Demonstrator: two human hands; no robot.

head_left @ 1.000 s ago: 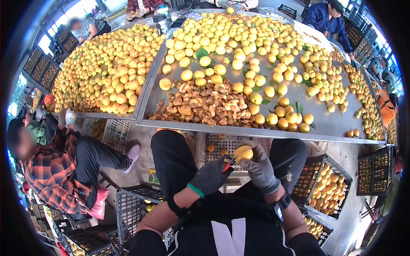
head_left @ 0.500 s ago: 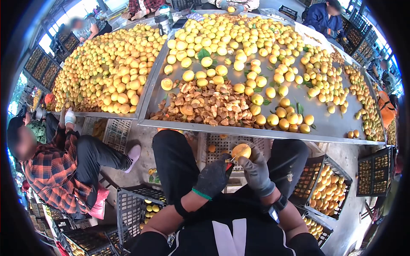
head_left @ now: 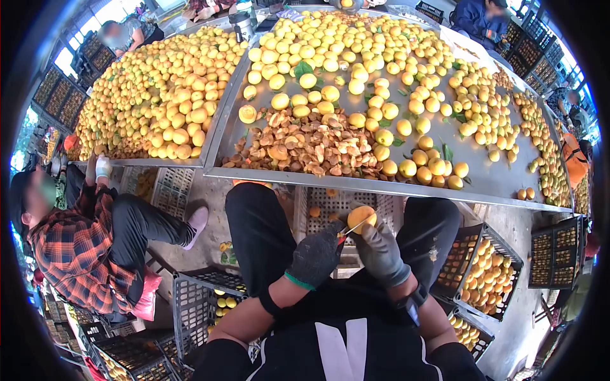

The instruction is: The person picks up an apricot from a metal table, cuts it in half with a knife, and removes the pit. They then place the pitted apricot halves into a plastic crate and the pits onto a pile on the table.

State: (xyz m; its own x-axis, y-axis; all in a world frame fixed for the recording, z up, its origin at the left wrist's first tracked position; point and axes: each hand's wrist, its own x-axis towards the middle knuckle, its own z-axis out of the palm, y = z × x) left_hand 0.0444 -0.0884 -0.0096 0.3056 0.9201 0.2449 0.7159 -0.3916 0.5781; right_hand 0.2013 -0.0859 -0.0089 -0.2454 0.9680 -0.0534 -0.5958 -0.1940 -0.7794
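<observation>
My left hand (head_left: 316,254), in a black glove with a green cuff, is closed around a small knife (head_left: 353,229) with a red handle. The thin blade lies across a yellow-orange apricot (head_left: 361,216). My right hand (head_left: 381,254), in a grey glove, grips that apricot from below and to the right. Both hands are between my knees, in front of the metal table (head_left: 356,185). On the table's near part lies a heap of brown-orange apricot pieces (head_left: 311,146), with loose whole apricots (head_left: 422,166) to its right.
A white crate (head_left: 327,203) stands beneath the table edge. Black crates of fruit (head_left: 486,276) are at my right, another black crate (head_left: 206,305) at my left. A co-worker in a plaid shirt (head_left: 86,254) sits at left, by a second fruit-covered table (head_left: 159,101).
The apricot has turned and risen slightly in my right hand. The knife blade now shows across its face, and my left hand has shifted slightly left and down.
</observation>
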